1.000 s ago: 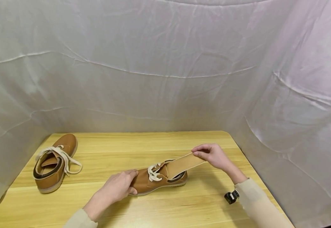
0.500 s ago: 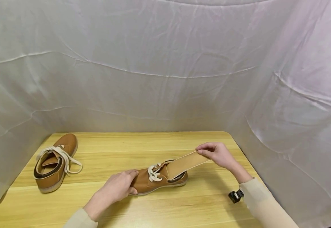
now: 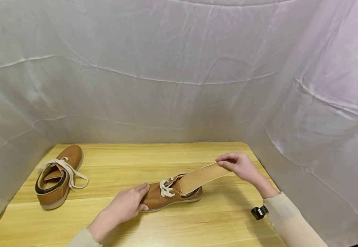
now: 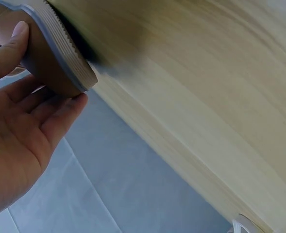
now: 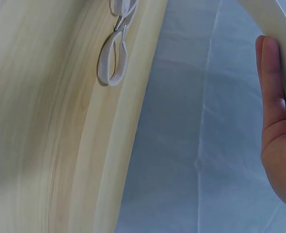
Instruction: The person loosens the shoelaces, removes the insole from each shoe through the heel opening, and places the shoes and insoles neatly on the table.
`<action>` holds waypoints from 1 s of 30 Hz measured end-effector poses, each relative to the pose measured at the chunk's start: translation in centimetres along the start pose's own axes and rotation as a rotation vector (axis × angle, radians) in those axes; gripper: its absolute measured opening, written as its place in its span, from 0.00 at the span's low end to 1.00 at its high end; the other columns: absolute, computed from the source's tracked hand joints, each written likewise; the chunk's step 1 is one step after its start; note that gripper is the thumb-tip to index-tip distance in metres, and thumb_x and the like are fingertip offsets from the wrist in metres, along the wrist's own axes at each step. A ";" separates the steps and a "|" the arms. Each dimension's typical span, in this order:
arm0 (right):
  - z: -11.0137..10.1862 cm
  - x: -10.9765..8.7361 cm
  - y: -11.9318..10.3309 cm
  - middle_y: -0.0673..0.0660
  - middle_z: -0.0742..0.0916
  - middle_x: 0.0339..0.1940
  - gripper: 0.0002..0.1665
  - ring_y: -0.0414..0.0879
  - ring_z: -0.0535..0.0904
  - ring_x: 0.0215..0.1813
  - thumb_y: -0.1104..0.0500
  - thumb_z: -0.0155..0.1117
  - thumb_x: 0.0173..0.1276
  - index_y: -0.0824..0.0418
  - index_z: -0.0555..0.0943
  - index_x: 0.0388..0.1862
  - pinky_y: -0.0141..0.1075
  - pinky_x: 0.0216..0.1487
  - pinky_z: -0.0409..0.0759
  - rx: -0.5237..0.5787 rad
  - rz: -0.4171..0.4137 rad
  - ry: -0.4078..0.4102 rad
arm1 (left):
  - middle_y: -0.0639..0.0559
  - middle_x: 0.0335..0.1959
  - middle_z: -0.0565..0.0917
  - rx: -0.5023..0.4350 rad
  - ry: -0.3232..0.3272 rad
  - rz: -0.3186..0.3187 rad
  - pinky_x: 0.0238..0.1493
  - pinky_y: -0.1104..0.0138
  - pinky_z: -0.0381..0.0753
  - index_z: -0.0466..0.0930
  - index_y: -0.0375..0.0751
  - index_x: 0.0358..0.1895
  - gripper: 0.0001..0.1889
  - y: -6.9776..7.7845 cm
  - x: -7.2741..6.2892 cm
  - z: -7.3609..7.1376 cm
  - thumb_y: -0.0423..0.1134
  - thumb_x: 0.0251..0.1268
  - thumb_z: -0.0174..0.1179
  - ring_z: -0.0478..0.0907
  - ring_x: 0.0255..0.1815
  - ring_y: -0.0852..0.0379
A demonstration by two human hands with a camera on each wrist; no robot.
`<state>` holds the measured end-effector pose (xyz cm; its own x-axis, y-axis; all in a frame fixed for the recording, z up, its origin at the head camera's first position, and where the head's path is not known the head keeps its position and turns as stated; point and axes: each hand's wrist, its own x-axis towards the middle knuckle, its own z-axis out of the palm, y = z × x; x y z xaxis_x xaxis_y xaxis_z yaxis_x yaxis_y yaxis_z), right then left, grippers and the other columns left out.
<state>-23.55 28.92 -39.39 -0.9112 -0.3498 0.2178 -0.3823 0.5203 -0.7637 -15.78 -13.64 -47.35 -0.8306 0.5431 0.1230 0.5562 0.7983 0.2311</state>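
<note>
In the head view a brown lace-up shoe (image 3: 155,197) lies on the table, toe to the left. My left hand (image 3: 125,204) holds its toe, thumb on the near side and fingers on the far side; the left wrist view shows the shoe's ribbed sole edge (image 4: 60,41) beside the fingers. A tan insole (image 3: 201,177) slants up out of the shoe's opening, its front end hidden inside. My right hand (image 3: 240,167) pinches the insole's raised heel end between thumb and fingers. The right wrist view shows the insole's pale side (image 5: 275,24) against the fingers.
A second brown shoe (image 3: 52,196) stands at the table's left, its cream laces (image 3: 77,175) loose. Grey curtains (image 3: 179,103) enclose the wooden table (image 3: 129,233) at the back and sides. A small black device (image 3: 259,212) hangs at my right wrist.
My right hand has moved a little right and up, drawing the insole slightly farther out of the shoe. The left hand and the shoe have stayed in place.
</note>
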 end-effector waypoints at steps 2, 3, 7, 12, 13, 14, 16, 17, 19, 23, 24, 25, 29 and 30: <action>-0.1 -0.1 0.0 0.58 0.92 0.44 0.11 0.38 0.87 0.39 0.63 0.70 0.72 0.66 0.89 0.49 0.32 0.37 0.88 0.001 0.012 0.001 | 0.32 0.67 0.79 0.005 0.010 0.016 0.50 0.48 0.89 0.77 0.27 0.67 0.38 -0.1 -0.1 0.1 0.52 0.60 0.74 0.84 0.58 0.34; -0.2 -0.1 0.0 0.58 0.92 0.44 0.10 0.38 0.87 0.39 0.63 0.70 0.73 0.66 0.89 0.49 0.32 0.37 0.88 0.003 0.018 0.000 | 0.33 0.67 0.79 0.008 0.012 0.021 0.50 0.49 0.89 0.77 0.27 0.67 0.38 -0.2 -0.1 0.1 0.52 0.60 0.74 0.84 0.57 0.35; -0.6 -0.3 -0.1 0.59 0.91 0.45 0.10 0.39 0.86 0.40 0.62 0.70 0.73 0.65 0.89 0.49 0.32 0.37 0.87 0.007 0.039 0.007 | 0.33 0.68 0.78 0.007 0.012 0.034 0.49 0.48 0.89 0.77 0.27 0.67 0.38 -0.3 -0.2 0.1 0.52 0.60 0.73 0.84 0.56 0.35; -1.0 -0.6 0.0 0.59 0.91 0.45 0.11 0.38 0.85 0.38 0.61 0.71 0.73 0.64 0.90 0.49 0.32 0.36 0.85 -0.002 0.041 0.018 | 0.34 0.68 0.78 0.000 0.000 0.019 0.49 0.48 0.89 0.77 0.28 0.67 0.39 -0.3 -0.1 0.0 0.52 0.60 0.74 0.84 0.57 0.35; -1.1 -0.7 0.0 0.59 0.91 0.45 0.11 0.38 0.85 0.39 0.60 0.70 0.73 0.63 0.90 0.50 0.31 0.36 0.85 -0.011 0.039 0.018 | 0.34 0.68 0.78 -0.002 -0.002 0.016 0.49 0.49 0.89 0.77 0.28 0.67 0.39 -0.3 -0.1 0.0 0.52 0.59 0.74 0.84 0.57 0.35; -1.3 -0.8 0.0 0.59 0.91 0.46 0.11 0.38 0.85 0.39 0.60 0.70 0.73 0.63 0.90 0.50 0.31 0.36 0.85 -0.019 0.036 0.020 | 0.34 0.68 0.78 -0.004 -0.004 0.014 0.49 0.49 0.89 0.77 0.28 0.67 0.39 -0.2 0.0 -0.1 0.52 0.59 0.74 0.84 0.58 0.35; -1.5 -0.9 0.1 0.59 0.91 0.46 0.11 0.37 0.84 0.39 0.60 0.70 0.73 0.62 0.90 0.50 0.31 0.36 0.84 -0.027 0.040 0.025 | 0.34 0.68 0.78 -0.008 -0.008 0.012 0.49 0.48 0.89 0.77 0.27 0.67 0.39 -0.2 0.1 -0.1 0.52 0.59 0.75 0.84 0.57 0.35; -1.7 -1.0 0.1 0.59 0.91 0.47 0.11 0.37 0.85 0.40 0.60 0.70 0.73 0.62 0.90 0.50 0.31 0.36 0.84 -0.030 0.041 0.030 | 0.34 0.68 0.78 -0.009 -0.009 0.012 0.48 0.48 0.89 0.77 0.27 0.67 0.39 -0.1 0.1 -0.2 0.52 0.59 0.75 0.84 0.57 0.35; -2.0 -1.2 0.0 0.59 0.91 0.46 0.11 0.37 0.85 0.39 0.60 0.71 0.73 0.62 0.90 0.50 0.31 0.36 0.84 -0.039 0.034 0.047 | 0.34 0.68 0.78 -0.010 -0.011 0.010 0.49 0.48 0.89 0.77 0.27 0.67 0.39 0.0 0.1 -0.3 0.52 0.59 0.75 0.84 0.57 0.34; -2.7 -1.5 -0.2 0.61 0.91 0.45 0.10 0.37 0.84 0.37 0.61 0.71 0.72 0.64 0.90 0.49 0.30 0.33 0.84 -0.035 0.022 0.080 | 0.34 0.68 0.78 -0.014 -0.017 0.002 0.48 0.48 0.89 0.77 0.28 0.67 0.39 0.0 0.1 -0.3 0.51 0.59 0.75 0.84 0.58 0.34; -2.9 -1.6 -0.1 0.62 0.91 0.45 0.10 0.37 0.84 0.37 0.61 0.71 0.72 0.64 0.90 0.49 0.30 0.33 0.84 -0.036 0.020 0.089 | 0.34 0.68 0.78 -0.015 -0.018 0.001 0.48 0.48 0.89 0.77 0.28 0.67 0.39 0.0 0.1 -0.3 0.52 0.59 0.75 0.84 0.58 0.34; -3.1 -1.7 0.0 0.62 0.91 0.46 0.11 0.37 0.84 0.37 0.61 0.71 0.72 0.64 0.90 0.49 0.30 0.33 0.84 -0.035 0.021 0.097 | 0.34 0.68 0.78 -0.015 -0.019 -0.001 0.48 0.48 0.89 0.77 0.28 0.67 0.39 0.0 0.2 -0.2 0.52 0.59 0.75 0.84 0.58 0.34; -3.7 -2.1 0.6 0.61 0.91 0.47 0.12 0.36 0.85 0.40 0.59 0.71 0.73 0.65 0.89 0.50 0.30 0.36 0.85 -0.031 0.046 0.132 | 0.34 0.68 0.78 -0.012 -0.019 -0.006 0.47 0.48 0.89 0.77 0.28 0.67 0.39 -0.1 0.1 -0.2 0.52 0.59 0.75 0.84 0.57 0.34; -3.8 -2.2 0.9 0.60 0.91 0.47 0.13 0.36 0.86 0.41 0.59 0.71 0.73 0.64 0.89 0.50 0.29 0.37 0.86 -0.028 0.053 0.142 | 0.34 0.68 0.78 -0.011 -0.020 -0.007 0.47 0.48 0.89 0.77 0.28 0.67 0.39 -0.1 0.1 -0.2 0.52 0.59 0.75 0.84 0.57 0.34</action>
<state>-22.44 33.08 -38.22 -0.9421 -0.2083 0.2627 -0.3350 0.5570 -0.7599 -15.94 -13.68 -47.21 -0.8336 0.5427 0.1025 0.5501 0.7991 0.2427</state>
